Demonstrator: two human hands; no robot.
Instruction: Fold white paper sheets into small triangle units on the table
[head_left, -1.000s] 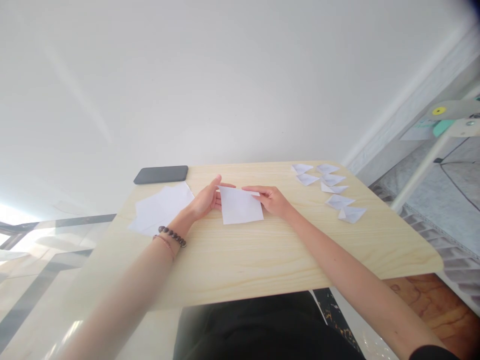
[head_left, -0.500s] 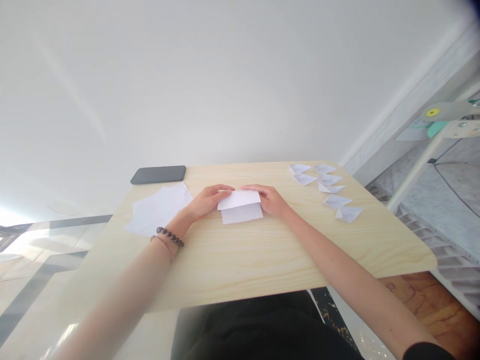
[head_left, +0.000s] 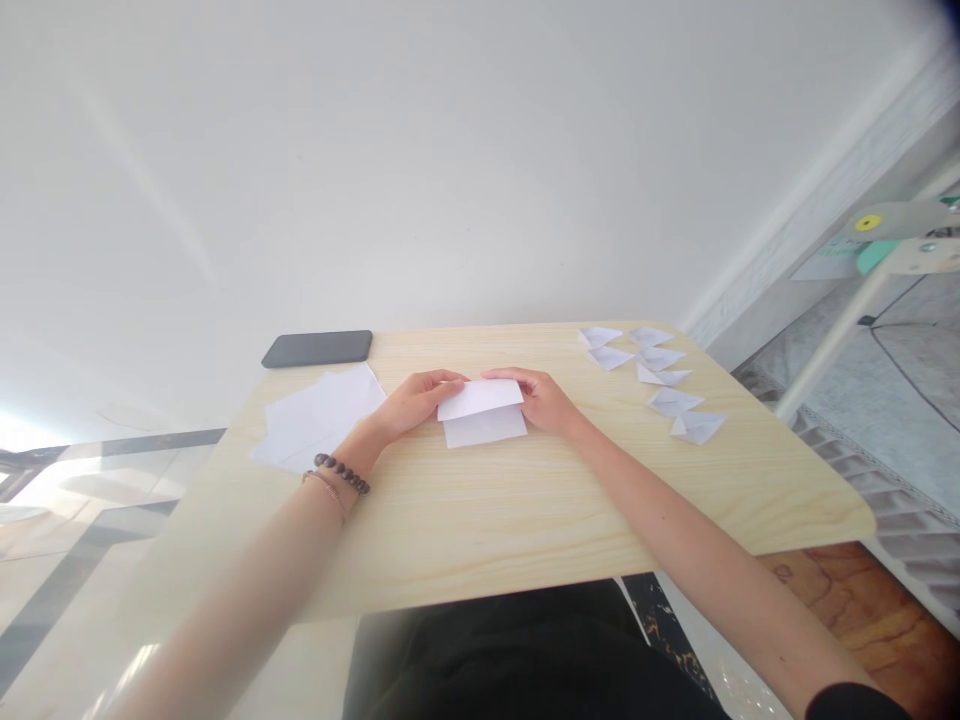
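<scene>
Between my two hands is a white sheet of paper (head_left: 481, 400), bent over so that its upper layer overhangs a lower one that sticks out toward me. My left hand (head_left: 420, 398) grips its left edge, thumb on top and fingers behind the far side. At the right edge, my right hand (head_left: 546, 400) holds the paper with its fingers along the far fold; its thumb is mostly hidden. Several small folded white paper pieces (head_left: 664, 378) lie at the right of the table.
Loose white sheets (head_left: 315, 415) overlap on the left side of the wooden table (head_left: 480, 530). Behind them, at the far left corner, lies a dark phone (head_left: 319, 348). A wall (head_left: 480, 160) rises along the back edge. A white metal frame (head_left: 847, 330) stands to the right.
Almost nothing differs. Both hands keep their hold on the bent paper, and the whole view has shifted very slightly.
</scene>
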